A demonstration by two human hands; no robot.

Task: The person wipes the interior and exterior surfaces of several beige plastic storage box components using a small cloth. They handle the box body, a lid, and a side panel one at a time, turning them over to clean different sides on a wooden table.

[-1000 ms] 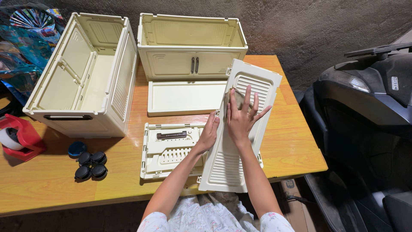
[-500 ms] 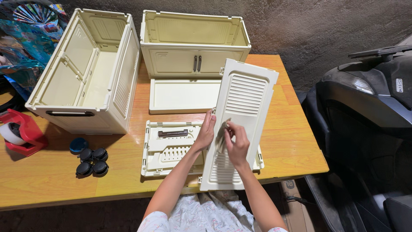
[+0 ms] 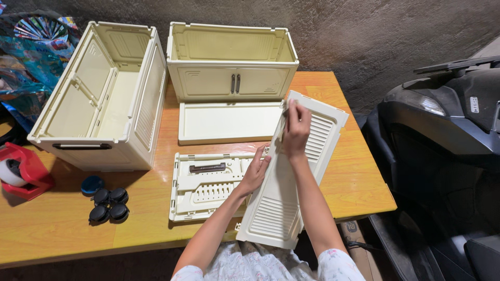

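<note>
Left hand steadies slatted panel, fingers flat on its edge. Right hand pinches cloth on panel top. Panel leans over orange tabletop; rough grey wall behind, scooter right.

The right hand covers whatever it presses to the slatted cream panel — the thing under its fingers cannot be made out. Beneath that panel, right of the left hand, the flat folded piece is partly hidden.
</note>
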